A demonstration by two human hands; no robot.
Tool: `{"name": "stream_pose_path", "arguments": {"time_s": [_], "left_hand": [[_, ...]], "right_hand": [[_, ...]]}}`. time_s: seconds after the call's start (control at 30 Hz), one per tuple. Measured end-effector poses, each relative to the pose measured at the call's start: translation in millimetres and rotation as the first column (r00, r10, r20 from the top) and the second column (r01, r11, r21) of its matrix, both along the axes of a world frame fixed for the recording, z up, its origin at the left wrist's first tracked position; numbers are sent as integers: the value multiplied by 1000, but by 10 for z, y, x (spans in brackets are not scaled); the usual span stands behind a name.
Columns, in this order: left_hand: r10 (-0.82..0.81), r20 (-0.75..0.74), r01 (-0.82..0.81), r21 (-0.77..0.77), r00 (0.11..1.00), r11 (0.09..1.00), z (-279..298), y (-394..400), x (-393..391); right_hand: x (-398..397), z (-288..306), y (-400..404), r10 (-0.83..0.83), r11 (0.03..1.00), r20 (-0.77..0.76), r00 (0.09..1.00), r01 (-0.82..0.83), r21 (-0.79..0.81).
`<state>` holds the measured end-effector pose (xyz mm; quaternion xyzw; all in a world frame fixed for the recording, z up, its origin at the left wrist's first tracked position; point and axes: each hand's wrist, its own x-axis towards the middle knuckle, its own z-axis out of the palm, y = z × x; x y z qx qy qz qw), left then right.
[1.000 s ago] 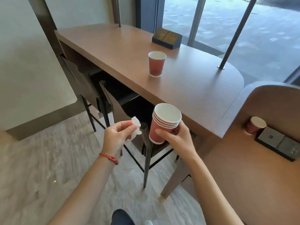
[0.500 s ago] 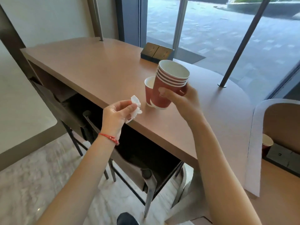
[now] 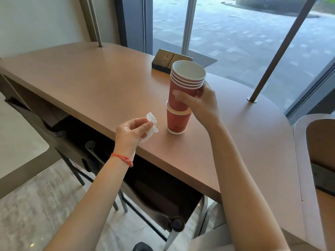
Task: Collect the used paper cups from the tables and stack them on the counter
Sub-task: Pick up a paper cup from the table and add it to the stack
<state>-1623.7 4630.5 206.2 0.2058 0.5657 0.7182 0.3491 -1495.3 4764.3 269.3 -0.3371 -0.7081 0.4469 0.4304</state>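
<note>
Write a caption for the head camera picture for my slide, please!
Right hand lowers stacked cups into table cup; left hand pinches tissue.

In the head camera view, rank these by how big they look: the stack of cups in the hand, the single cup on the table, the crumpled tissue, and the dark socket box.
1. Stack of cups, in the right hand.
2. Dark socket box and single cup: alike; the box is farther, so unsure.
3. Crumpled tissue, pinched by the left hand.
</note>
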Motion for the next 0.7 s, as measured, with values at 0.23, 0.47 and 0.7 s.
{"name": "stream_pose_path", "arguments": {"time_s": [0.23, 0.47, 0.7], "left_hand": [[-19, 27, 19, -3, 999, 1000, -20, 51, -87], [-57, 13, 57, -1, 998, 998, -31, 46, -107], [-100, -12, 100, 1, 995, 995, -23, 24, -60]], "right_hand": [[-7, -216, -12, 6, 998, 69, 998, -2, -58], [-56, -457, -147, -31, 993, 50, 998, 36, -115], [85, -469, -253, -110, 984, 29, 994, 113, -134]]}}
